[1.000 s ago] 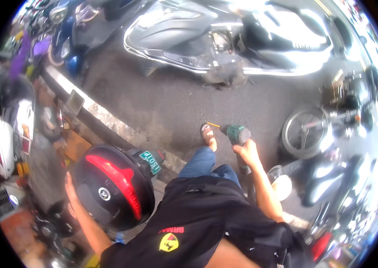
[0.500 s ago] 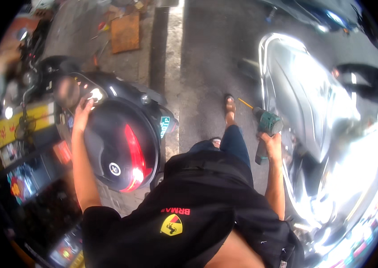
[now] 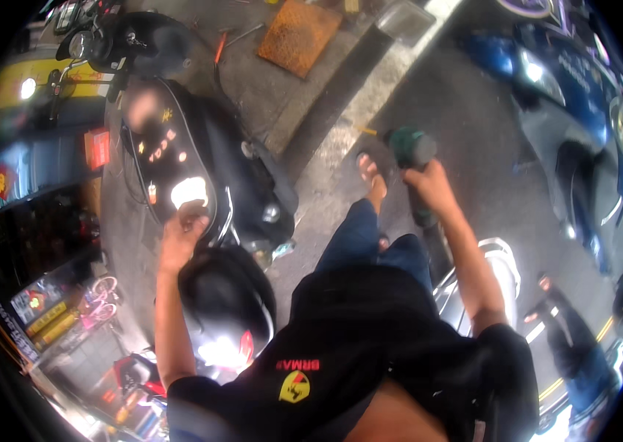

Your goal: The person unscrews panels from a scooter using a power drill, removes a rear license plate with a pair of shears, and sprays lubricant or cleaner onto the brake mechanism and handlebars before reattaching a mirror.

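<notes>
My right hand [image 3: 427,180] grips a green cordless drill [image 3: 411,144] with a long yellow bit pointing forward, held above the pavement by my sandaled foot [image 3: 370,174]. My left hand [image 3: 185,230] is on the seat of a black scooter [image 3: 249,188] beside me, just ahead of its rounded top box [image 3: 217,287]. Its fingers are curled and bunched over a glaring bright patch; what they hold, if anything, is hidden by blur.
A rusty square plate [image 3: 298,37], loose tools [image 3: 221,46] and a metal tray [image 3: 403,18] lie beside the painted curb [image 3: 348,125]. Another black scooter [image 3: 149,44] is at upper left, a blue one [image 3: 562,81] at right. Another person's legs [image 3: 569,339] show at lower right.
The view has turned toward the left, bringing the scooter's seat alongside me. My left hand has moved from the top box's side onto the seat. The drill has been raised forward.
</notes>
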`<state>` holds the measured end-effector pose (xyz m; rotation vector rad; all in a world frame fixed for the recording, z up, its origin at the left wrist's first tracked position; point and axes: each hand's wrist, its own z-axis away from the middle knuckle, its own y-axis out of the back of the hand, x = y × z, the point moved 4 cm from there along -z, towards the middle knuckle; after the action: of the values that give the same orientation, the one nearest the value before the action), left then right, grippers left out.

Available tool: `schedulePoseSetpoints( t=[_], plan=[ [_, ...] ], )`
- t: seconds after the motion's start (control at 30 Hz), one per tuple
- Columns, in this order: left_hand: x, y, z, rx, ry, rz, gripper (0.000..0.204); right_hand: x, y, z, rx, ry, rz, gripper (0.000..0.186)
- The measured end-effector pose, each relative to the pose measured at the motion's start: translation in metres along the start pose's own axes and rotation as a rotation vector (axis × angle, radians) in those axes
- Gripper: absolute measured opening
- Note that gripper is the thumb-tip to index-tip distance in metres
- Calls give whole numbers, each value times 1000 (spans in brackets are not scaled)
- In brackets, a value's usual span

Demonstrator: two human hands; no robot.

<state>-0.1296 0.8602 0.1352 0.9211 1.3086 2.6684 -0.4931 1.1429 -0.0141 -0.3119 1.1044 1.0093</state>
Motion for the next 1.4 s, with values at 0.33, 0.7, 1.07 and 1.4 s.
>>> schedulePoseSetpoints(
  t=[0.33,0.7,1.07,1.4],
  plan=[
    [82,-165,-192,-123,129,1248,72,-103,-165,-177,-469,527,320,76],
    [-6,-321,-332,876,834,1907,45,-15,-303,-431,-1561,424,566,34],
    [-75,-439,-384,782,1137,1568,39,274,-560,-691,-842,496,1273,42],
    [-91,-357,-396,775,999,1461,27,221,-507,-671,-905,-306,165,17]
  ],
)
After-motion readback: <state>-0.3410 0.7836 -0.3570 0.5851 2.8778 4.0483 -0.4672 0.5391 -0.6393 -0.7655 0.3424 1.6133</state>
